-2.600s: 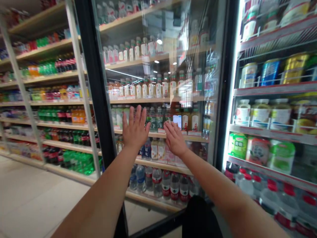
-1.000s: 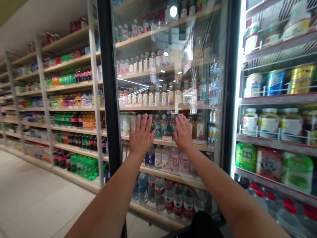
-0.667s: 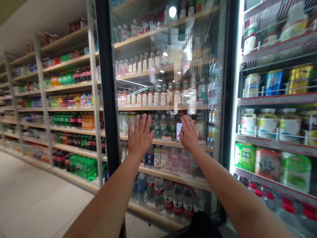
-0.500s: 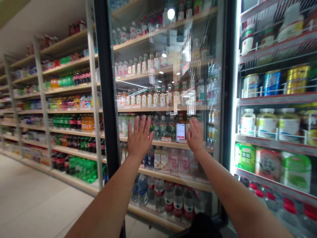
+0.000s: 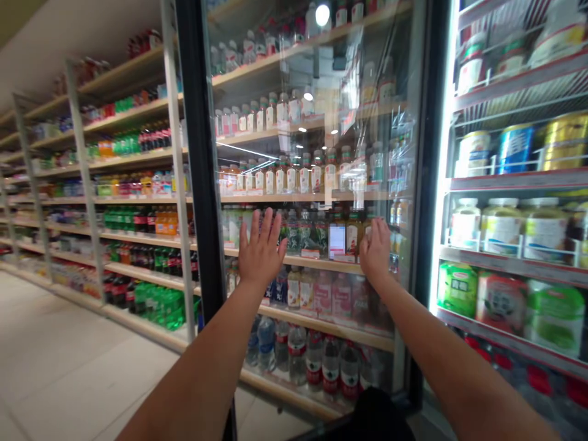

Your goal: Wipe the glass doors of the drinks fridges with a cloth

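Both my hands lie flat against the glass fridge door, which stands swung open with a black frame. My left hand presses the pane near its left edge, fingers spread and holding nothing. My right hand rests on the pane near its right edge, fingers stretched up and empty. Through the glass I see shelves of bottled drinks. A lit phone-like reflection shows between my hands.
To the right the lit open fridge holds cans, jars and red-capped bottles on wire shelves. Long wooden shelves of soft drinks run down the aisle on the left. A pale tiled floor lies at lower left.
My right hand has slid rightward across the glass, away from my left hand. The left hand has stayed almost in place. The view has shifted slightly upward.
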`<state>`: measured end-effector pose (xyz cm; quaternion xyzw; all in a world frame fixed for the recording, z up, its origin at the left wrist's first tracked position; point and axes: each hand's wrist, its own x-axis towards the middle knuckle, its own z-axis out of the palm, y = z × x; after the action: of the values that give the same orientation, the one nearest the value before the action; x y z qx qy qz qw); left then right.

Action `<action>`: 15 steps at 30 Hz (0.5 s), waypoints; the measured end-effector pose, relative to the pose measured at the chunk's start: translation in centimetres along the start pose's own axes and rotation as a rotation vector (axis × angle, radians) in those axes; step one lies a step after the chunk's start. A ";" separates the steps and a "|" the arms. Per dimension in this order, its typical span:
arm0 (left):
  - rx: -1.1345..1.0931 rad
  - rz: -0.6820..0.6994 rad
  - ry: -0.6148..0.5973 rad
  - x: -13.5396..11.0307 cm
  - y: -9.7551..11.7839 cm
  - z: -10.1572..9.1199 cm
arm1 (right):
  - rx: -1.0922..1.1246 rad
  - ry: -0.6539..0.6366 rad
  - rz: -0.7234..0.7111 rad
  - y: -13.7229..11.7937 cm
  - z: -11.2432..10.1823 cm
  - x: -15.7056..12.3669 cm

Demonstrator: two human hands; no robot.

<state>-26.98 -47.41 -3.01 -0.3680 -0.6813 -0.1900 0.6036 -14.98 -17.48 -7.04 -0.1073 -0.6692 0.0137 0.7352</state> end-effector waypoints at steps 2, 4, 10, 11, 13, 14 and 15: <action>-0.014 -0.007 -0.008 0.0 0.0 -0.1 | 0.055 -0.106 -0.133 -1.2 0.1 0.1; -0.019 -0.015 -0.018 0.0 0.1 -0.1 | 0.075 -0.048 -0.101 -2.1 0.4 0.4; -0.014 -0.021 -0.034 0.0 0.3 -0.3 | 0.108 -0.123 -0.155 -7.8 1.3 0.3; -0.015 -0.020 -0.033 0.0 0.2 -0.3 | 0.131 -0.194 -0.183 -9.3 1.4 0.1; -0.019 -0.006 -0.026 0.0 -0.1 -0.4 | 0.184 -0.231 -0.113 -12.5 1.8 -0.3; -0.022 0.006 -0.019 -0.1 -0.2 -0.4 | 0.228 -0.242 -0.079 -13.9 2.1 -0.5; -0.027 0.022 -0.006 -0.2 -0.4 -0.4 | 0.277 -0.260 -0.052 -15.2 2.3 -0.6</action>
<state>-26.99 -47.98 -3.07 -0.3840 -0.6764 -0.1916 0.5986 -19.17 -32.11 -4.73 0.0147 -0.7528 0.1004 0.6504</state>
